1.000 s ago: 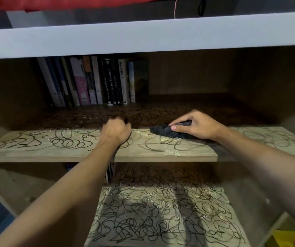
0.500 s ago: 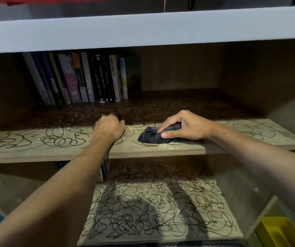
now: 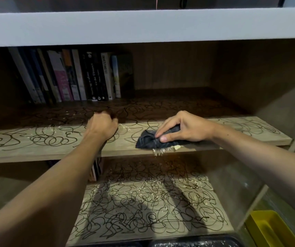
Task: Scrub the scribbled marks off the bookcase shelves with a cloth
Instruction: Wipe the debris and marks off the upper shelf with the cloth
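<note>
While right hand (image 3: 187, 129) pinches cloth (image 3: 152, 140) on scribbled shelf (image 3: 36, 150), left hand (image 3: 102, 126) rests fisted; books (image 3: 75, 75) at back.

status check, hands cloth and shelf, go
Right hand presses dark cloth at middle shelf front edge. Left hand fisted on shelf, holding nothing seen. Scribbles cover both shelves; crumbs spilling off edge. Books at rear, clear of cloth.

A home room, likely a study: a wooden bookcase (image 3: 143, 152) with books (image 3: 75, 75) standing far left, and a yellow bin (image 3: 268, 229) near right.
</note>
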